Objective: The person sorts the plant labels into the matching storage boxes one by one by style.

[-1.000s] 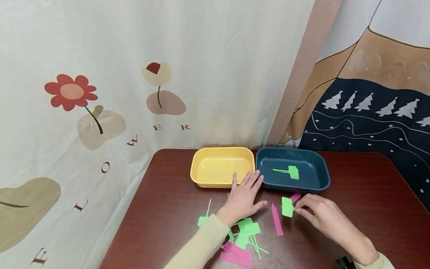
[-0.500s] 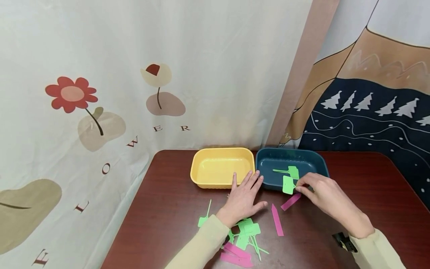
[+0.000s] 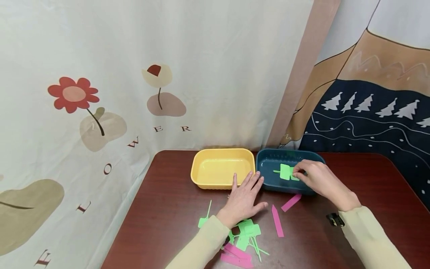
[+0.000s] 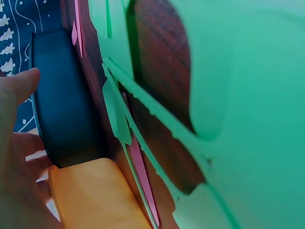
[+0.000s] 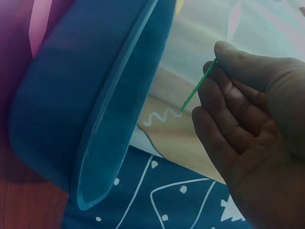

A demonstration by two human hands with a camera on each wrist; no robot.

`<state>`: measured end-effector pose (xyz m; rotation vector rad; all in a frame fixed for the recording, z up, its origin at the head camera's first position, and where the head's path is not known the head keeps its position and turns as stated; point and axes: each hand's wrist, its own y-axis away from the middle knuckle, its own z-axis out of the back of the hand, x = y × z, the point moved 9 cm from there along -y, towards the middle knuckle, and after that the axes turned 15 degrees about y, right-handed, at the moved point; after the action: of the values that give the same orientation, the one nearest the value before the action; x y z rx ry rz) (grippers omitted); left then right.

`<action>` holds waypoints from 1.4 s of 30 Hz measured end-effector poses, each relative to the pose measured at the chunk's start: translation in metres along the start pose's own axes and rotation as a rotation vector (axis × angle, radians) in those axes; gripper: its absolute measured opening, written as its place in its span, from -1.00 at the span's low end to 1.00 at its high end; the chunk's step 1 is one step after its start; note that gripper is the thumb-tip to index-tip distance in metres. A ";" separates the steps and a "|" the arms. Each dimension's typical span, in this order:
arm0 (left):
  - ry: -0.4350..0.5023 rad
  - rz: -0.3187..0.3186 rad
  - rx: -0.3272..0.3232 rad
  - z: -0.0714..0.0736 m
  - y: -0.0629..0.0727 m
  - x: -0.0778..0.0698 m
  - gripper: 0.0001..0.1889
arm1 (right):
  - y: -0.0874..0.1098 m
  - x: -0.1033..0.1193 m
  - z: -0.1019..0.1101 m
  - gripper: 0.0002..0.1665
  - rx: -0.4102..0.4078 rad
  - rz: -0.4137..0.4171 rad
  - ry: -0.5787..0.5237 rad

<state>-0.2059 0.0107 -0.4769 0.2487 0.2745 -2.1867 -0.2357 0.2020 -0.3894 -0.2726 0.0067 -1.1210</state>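
Observation:
My right hand (image 3: 315, 178) pinches a green T-shaped plant label (image 3: 285, 172) by its stem, between thumb and forefinger, over the blue tray (image 3: 280, 185). Another green plant label lies in that tray, partly covered by the held one in the head view. In the right wrist view, the thin green stem (image 5: 194, 91) sticks out beyond the fingertips. My left hand (image 3: 241, 201) has its fingers spread, with the fingertips at the front of the trays. Below it lies a pile of green plant labels (image 3: 248, 228), partly hidden by the left sleeve.
A yellow tray (image 3: 223, 185) stands left of the blue one at the table's back edge. Two pointed pink plant labels, one upright (image 3: 277, 222) and one slanted (image 3: 291, 203), lie between the hands. More pink labels (image 3: 236, 259) and a lone green label (image 3: 203, 222) flank the left sleeve.
My right hand has carried the green plant label from above the table, forward over the blue tray's front rim. The slanted pink label has come into fuller view. The left hand stays put.

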 end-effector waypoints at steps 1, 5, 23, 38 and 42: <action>-0.002 0.000 0.000 0.000 0.000 0.000 -0.12 | -0.002 -0.002 -0.002 -0.85 0.012 -0.001 -0.002; -0.010 -0.002 -0.004 -0.001 0.001 -0.001 -0.12 | -0.011 -0.008 -0.009 -0.87 0.049 -0.007 -0.012; -0.018 0.004 0.003 -0.001 0.000 0.000 -0.11 | -0.046 -0.027 -0.056 -0.94 0.266 -0.025 -0.042; -0.009 0.005 -0.003 -0.001 0.000 0.000 -0.15 | -0.053 -0.032 -0.083 -0.77 0.319 -0.035 -0.024; 0.001 0.006 0.000 -0.001 0.000 0.000 -0.15 | -0.053 -0.033 -0.087 -0.73 0.335 -0.046 -0.030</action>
<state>-0.2057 0.0103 -0.4776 0.2509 0.2740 -2.1807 -0.3097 0.1916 -0.4666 0.0101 -0.2133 -1.1432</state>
